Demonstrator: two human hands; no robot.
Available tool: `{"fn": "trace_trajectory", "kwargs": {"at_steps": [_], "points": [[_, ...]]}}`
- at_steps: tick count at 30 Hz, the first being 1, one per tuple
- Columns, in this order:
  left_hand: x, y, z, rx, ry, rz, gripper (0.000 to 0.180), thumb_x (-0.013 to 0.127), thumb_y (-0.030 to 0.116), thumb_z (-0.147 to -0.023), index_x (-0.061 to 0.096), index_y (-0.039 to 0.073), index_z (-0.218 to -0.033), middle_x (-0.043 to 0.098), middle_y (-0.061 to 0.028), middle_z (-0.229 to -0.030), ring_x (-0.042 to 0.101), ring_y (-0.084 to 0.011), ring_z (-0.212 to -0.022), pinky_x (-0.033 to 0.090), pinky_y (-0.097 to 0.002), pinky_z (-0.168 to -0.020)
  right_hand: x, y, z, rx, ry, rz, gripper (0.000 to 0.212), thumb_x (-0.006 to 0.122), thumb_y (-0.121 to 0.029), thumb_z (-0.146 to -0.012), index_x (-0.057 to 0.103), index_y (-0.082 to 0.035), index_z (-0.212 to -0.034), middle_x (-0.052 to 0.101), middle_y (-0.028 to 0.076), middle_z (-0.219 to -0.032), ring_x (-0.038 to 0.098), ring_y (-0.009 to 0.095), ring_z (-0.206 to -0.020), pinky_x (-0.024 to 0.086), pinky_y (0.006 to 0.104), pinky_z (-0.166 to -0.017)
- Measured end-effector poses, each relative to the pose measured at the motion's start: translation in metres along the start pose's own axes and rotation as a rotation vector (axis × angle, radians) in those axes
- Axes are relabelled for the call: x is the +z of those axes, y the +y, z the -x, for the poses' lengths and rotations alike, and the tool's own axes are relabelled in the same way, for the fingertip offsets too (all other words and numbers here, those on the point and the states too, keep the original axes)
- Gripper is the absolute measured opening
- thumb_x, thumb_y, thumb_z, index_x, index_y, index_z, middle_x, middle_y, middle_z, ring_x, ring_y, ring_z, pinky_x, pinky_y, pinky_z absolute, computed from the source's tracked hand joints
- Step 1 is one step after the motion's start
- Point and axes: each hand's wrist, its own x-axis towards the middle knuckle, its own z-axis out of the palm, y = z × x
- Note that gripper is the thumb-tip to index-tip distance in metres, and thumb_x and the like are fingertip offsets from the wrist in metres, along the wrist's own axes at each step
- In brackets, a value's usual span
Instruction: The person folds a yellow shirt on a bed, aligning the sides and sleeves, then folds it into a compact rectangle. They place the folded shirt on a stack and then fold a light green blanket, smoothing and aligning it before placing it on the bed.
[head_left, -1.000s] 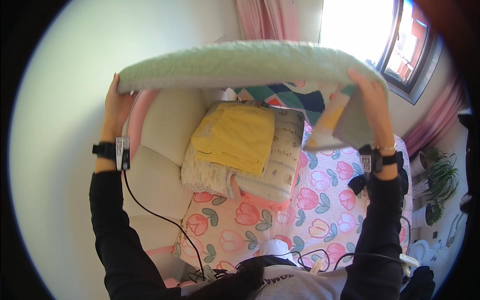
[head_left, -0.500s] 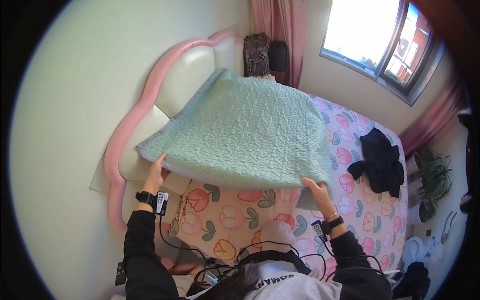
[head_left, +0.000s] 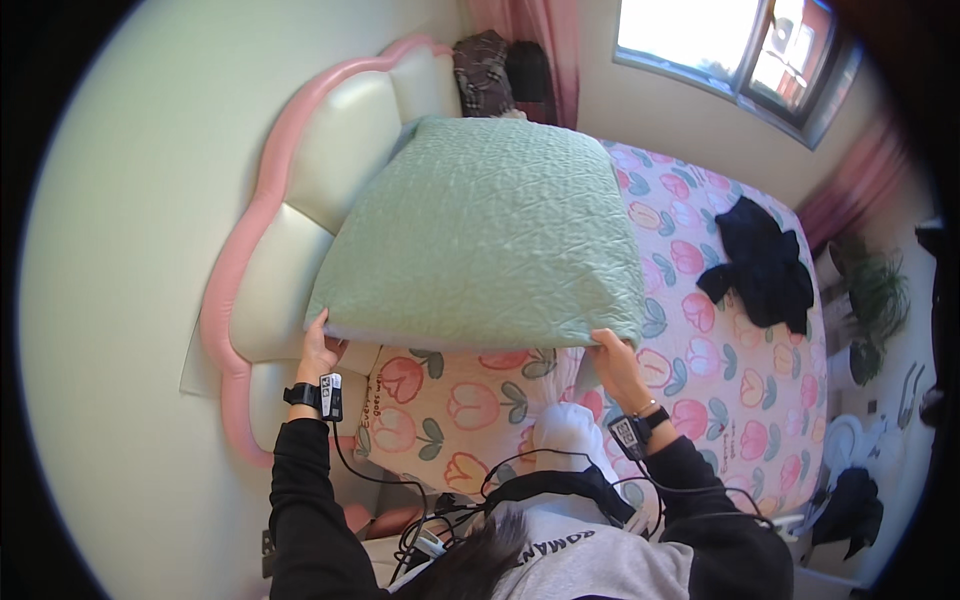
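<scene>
A pale green quilted bed pad [head_left: 480,230] with a greyish border billows above the bed, its near edge raised. My left hand [head_left: 319,347] pinches the near left corner, close to the headboard. At the near right corner, my right hand [head_left: 612,362] grips the same edge, thumb on top. Below the pad lies a pink sheet [head_left: 470,405] printed with tulips, partly covered by it. How the pad's far edge rests on the bed is partly hidden by the puffed-up fabric.
A pink-rimmed cream headboard [head_left: 300,245] stands along the left wall. Black clothing [head_left: 765,265] lies on the bed's right side. Plants [head_left: 875,290] stand beyond the bed. Bags [head_left: 485,75] sit by the pink curtain [head_left: 545,50]. A black cable [head_left: 375,480] hangs between my wrists.
The bed pad has ballooned upward, and its left border has swung from the headboard side toward the right. Both hands still hold its near corners. My view has shifted slightly.
</scene>
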Motion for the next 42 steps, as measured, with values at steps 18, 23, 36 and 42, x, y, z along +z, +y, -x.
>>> {"fn": "trace_trajectory", "kwargs": {"at_steps": [18,23,36,42], "points": [[-0.074,-0.042,-0.097,-0.259,0.572,0.296,0.028,0.056,0.026,-0.088,0.054,0.009,-0.110,0.060,-0.0036,-0.115,0.056,-0.0224,-0.104,0.044,-0.0413,-0.084,-0.123,0.106,-0.023,0.757,-0.494,0.902,0.044,0.052,-0.043,-0.088,0.063,-0.004,-0.107,0.066,0.011,-0.103,0.062,0.023,-0.094,0.052,0.0365,-0.076],[-0.098,-0.034,-0.089,0.539,0.254,-1.731,0.023,0.069,0.012,-0.067,0.060,-0.007,-0.076,0.064,-0.0192,-0.073,0.061,-0.0231,-0.065,0.048,-0.0366,-0.060,-0.183,0.078,-0.085,0.073,0.310,0.913,0.036,0.052,-0.034,-0.090,0.060,0.000,-0.099,0.064,0.015,-0.087,0.061,0.024,-0.082,0.047,0.0377,-0.071],[0.099,-0.018,-0.155,0.851,0.588,-1.184,0.050,0.058,0.028,-0.084,0.049,-0.001,-0.124,0.048,-0.0224,-0.129,0.043,-0.0359,-0.122,0.033,-0.0422,-0.102,-0.127,0.044,-0.207,-0.617,0.444,0.929,0.036,0.048,-0.031,-0.095,0.059,0.000,-0.110,0.060,0.016,-0.110,0.053,0.029,-0.106,0.038,0.0363,-0.094],[0.231,0.075,-0.280,0.893,0.085,-1.162,0.058,0.047,0.040,-0.093,0.039,0.001,-0.135,0.039,-0.0201,-0.140,0.035,-0.0308,-0.131,0.028,-0.0368,-0.107,-0.253,0.075,-0.306,-0.224,0.536,0.586,0.051,0.037,-0.040,-0.097,0.054,0.001,-0.121,0.057,0.011,-0.118,0.052,0.025,-0.108,0.039,0.0324,-0.094]]}}
